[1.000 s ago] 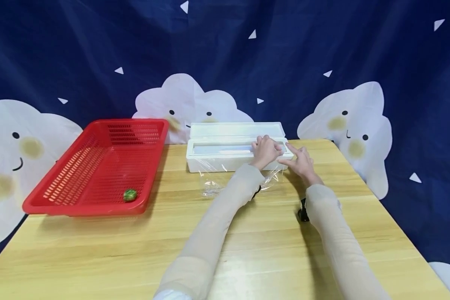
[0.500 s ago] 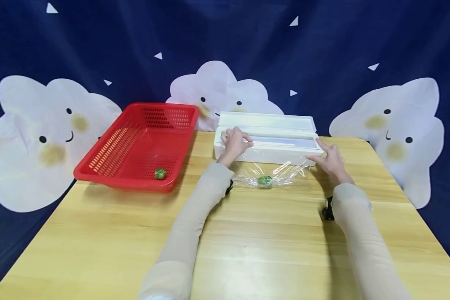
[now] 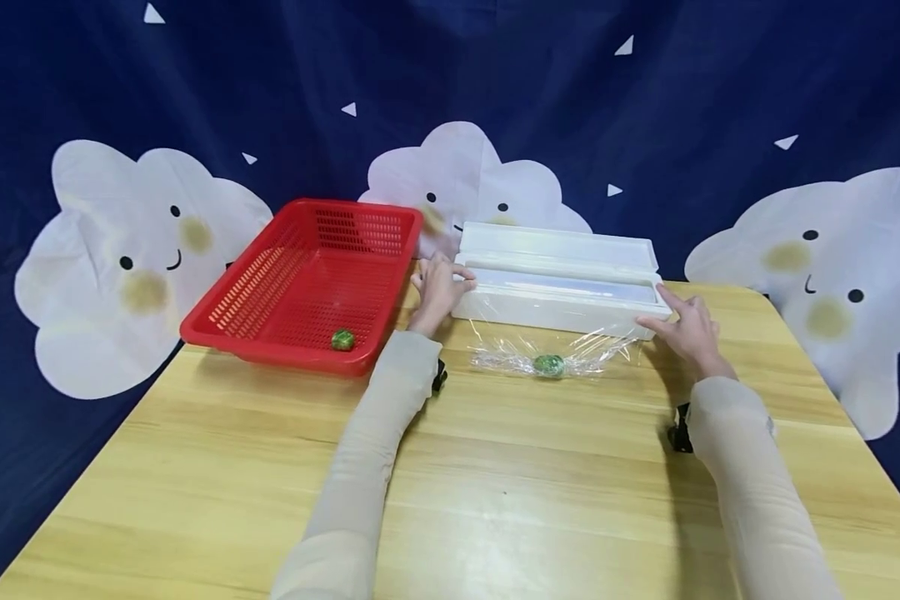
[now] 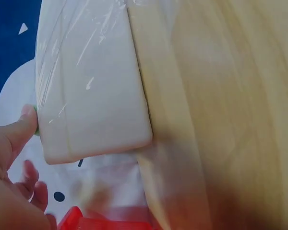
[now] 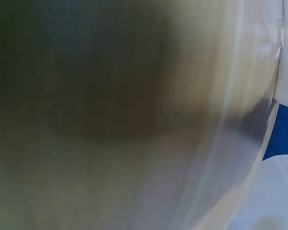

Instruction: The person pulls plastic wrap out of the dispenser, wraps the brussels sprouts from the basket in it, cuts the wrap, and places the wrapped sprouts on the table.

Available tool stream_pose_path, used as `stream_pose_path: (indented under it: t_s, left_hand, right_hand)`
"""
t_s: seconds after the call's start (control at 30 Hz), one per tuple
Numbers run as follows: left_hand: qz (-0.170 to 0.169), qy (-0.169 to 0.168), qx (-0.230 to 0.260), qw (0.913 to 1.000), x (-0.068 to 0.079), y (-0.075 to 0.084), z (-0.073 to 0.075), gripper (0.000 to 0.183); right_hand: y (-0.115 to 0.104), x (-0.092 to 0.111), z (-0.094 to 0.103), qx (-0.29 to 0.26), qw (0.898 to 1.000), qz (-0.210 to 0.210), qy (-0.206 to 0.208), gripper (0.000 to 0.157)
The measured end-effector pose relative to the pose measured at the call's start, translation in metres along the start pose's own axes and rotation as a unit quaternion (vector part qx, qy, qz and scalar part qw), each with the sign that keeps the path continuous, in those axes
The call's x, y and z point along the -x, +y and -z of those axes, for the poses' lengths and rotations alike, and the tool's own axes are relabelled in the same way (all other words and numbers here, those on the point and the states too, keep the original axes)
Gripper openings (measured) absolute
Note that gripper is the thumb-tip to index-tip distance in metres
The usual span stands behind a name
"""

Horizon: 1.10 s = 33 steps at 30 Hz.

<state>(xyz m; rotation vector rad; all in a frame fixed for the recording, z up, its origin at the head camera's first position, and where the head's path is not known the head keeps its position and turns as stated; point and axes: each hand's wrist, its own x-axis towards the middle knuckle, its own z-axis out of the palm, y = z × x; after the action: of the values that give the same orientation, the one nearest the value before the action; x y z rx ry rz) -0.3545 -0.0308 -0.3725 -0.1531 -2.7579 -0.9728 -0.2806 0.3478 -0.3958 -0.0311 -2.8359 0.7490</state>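
A long white cling film box (image 3: pixel 555 314) lies across the back of the table with its lid (image 3: pixel 558 244) raised. Clear film (image 3: pixel 506 354) hangs from its front onto the tabletop. Over or under that film sits a small round green piece with light streaks (image 3: pixel 549 365). My left hand (image 3: pixel 437 290) is at the box's left end; in the left wrist view its fingertip meets a small green tab (image 4: pixel 37 122) at the box edge, other fingers curled. My right hand (image 3: pixel 692 333) grips the right end, thumb on the front face and forefinger at the top edge.
Left of the box stands a red perforated basket (image 3: pixel 300 357) holding another small green piece (image 3: pixel 342 340). A blue cloth with cloud shapes (image 3: pixel 217 67) hangs behind the wooden table (image 3: pixel 495 500). The right wrist view is mostly dark and blurred.
My left hand has slid along the box from its right part to its left end. The green piece in front came into view as that arm cleared it. My right hand stays at the right end.
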Motion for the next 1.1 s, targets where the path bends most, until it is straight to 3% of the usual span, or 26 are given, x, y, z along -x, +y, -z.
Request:
stream_pose_path:
  t_s: [0.27, 0.53, 0.67, 0.8, 0.97, 1.1]
  left_hand:
    - [-0.024, -0.012, 0.064, 0.9976, 0.001, -0.007, 0.005, 0.014]
    - [-0.079, 0.044, 0.126, 0.9879, 0.002, -0.017, 0.003, 0.012]
    - [-0.074, 0.064, 0.155, 0.9830, 0.004, -0.019, -0.003, 0.011]
    - [-0.055, 0.082, 0.187, 0.9774, 0.003, -0.020, -0.009, 0.013]
    - [-0.044, 0.089, 0.237, 0.9665, 0.004, -0.020, -0.011, 0.023]
    - [-0.068, 0.085, 0.296, 0.9491, 0.001, -0.027, -0.013, 0.027]
  right_hand:
    - [-0.002, -0.002, -0.003, -0.008, 1.000, -0.007, -0.010, 0.080]
    - [0.000, -0.001, 0.000, -0.013, 1.000, -0.002, 0.001, 0.078]
    - [0.003, 0.000, -0.002, -0.029, 1.000, 0.004, -0.005, 0.078]
    - [0.004, 0.001, -0.002, -0.090, 0.995, 0.032, -0.014, 0.076]
    - [0.005, 0.000, 0.004, -0.169, 0.983, 0.075, -0.026, 0.073]
    - [-0.003, 0.001, 0.012, -0.161, 0.984, 0.081, -0.004, 0.073]
